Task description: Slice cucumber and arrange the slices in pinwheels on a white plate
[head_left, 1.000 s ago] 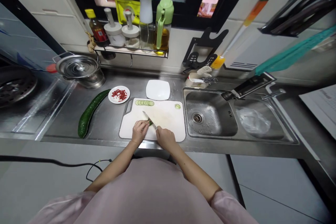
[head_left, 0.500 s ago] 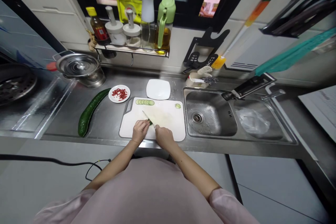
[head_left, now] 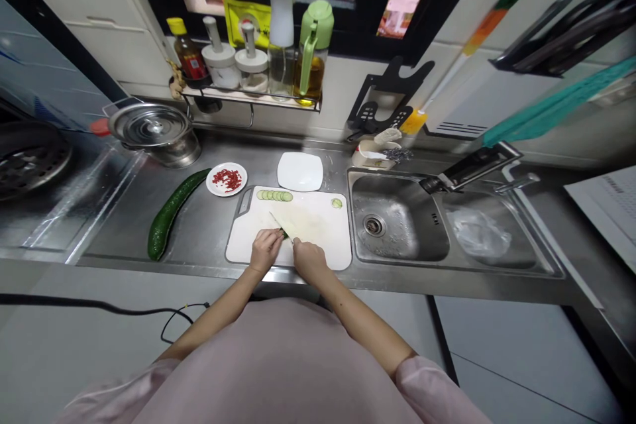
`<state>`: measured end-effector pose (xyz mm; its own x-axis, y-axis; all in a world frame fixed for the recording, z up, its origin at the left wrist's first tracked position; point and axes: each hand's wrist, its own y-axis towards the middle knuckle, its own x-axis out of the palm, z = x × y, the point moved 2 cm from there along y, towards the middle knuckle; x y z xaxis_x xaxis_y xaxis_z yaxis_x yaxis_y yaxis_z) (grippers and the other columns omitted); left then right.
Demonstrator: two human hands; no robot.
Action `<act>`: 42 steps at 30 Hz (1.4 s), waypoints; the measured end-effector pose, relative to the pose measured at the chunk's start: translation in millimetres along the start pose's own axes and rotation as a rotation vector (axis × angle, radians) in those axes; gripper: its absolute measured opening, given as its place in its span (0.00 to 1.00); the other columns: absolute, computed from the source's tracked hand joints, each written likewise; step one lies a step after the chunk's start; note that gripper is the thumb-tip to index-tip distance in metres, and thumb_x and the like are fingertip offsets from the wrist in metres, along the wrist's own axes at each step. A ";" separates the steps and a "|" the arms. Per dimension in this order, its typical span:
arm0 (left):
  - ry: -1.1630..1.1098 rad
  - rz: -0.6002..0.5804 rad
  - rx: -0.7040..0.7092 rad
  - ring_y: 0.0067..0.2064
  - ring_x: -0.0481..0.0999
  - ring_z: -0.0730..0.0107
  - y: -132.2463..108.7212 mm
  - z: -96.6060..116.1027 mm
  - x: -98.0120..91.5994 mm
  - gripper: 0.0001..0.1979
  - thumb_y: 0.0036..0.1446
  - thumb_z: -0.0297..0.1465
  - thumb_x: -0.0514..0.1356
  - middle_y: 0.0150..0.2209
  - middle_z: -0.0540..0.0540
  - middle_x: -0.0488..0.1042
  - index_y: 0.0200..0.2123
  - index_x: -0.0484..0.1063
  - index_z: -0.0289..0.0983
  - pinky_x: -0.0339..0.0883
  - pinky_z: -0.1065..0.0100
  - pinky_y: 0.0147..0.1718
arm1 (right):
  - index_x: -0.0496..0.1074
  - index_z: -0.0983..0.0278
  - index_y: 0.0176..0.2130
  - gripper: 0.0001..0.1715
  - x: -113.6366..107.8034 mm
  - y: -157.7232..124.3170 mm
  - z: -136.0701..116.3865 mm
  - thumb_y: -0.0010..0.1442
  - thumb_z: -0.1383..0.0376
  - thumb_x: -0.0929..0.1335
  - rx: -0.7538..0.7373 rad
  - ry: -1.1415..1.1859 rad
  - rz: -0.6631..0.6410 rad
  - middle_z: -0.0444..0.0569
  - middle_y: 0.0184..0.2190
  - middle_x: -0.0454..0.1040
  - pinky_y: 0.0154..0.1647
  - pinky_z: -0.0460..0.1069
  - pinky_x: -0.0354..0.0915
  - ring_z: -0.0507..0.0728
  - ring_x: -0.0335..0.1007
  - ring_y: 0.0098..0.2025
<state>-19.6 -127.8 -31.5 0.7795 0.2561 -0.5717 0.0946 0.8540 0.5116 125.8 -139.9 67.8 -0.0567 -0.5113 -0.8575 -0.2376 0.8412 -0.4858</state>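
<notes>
My right hand (head_left: 309, 258) is closed round the handle of a knife (head_left: 279, 223), whose blade points up and to the left over the white cutting board (head_left: 322, 232). Just left of the blade, my left hand (head_left: 267, 248) has its fingers closed on a small dark green piece of cucumber (head_left: 285, 234), mostly hidden by the fingers and the knife. A row of thin cucumber slices (head_left: 275, 196) overlaps along the board's far left edge. Toward the far right corner of the board lies another small cucumber piece (head_left: 336, 203).
Left of the board are a whole cucumber (head_left: 171, 215) and a plate of chopped red bits (head_left: 215, 187). A white square plate (head_left: 299, 171) stands behind it. To the right is a steel sink (head_left: 402, 248); a rack (head_left: 258, 98) of bottles and jars hangs above.
The view has tilted up very slightly. Both hands, the knife and the cucumber piece keep nearly the same place on the board.
</notes>
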 end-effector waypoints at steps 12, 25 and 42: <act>0.000 -0.004 -0.018 0.43 0.76 0.65 -0.2 -0.4 0.4 0.07 0.62 0.32 0.56 0.38 0.44 0.78 0.37 0.75 0.40 0.71 0.59 0.44 | 0.66 0.66 0.48 0.17 6.9 4.9 4.2 0.65 0.71 0.55 -0.007 0.022 0.006 0.58 0.39 0.77 0.40 0.50 0.65 0.60 0.75 0.45; 0.004 0.000 -0.012 0.43 0.76 0.66 1.1 1.4 -0.9 0.06 0.62 0.30 0.57 0.38 0.45 0.78 0.37 0.75 0.40 0.70 0.60 0.43 | 0.66 0.67 0.48 0.17 10.3 11.4 6.1 0.65 0.71 0.55 -0.026 0.024 0.008 0.58 0.39 0.77 0.40 0.50 0.65 0.59 0.75 0.45; 0.014 -0.021 -0.053 0.43 0.75 0.66 2.4 5.8 -3.2 0.07 0.62 0.31 0.56 0.38 0.44 0.78 0.37 0.75 0.39 0.70 0.61 0.44 | 0.65 0.66 0.49 0.17 16.5 23.0 1.3 0.65 0.72 0.56 -0.008 0.019 -0.005 0.57 0.40 0.77 0.42 0.49 0.64 0.58 0.74 0.45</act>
<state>-18.2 -129.2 -24.7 0.7686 0.2438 -0.5915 0.0781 0.8819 0.4649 120.7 -128.8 42.2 -0.0740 -0.5187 -0.8518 -0.2452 0.8373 -0.4886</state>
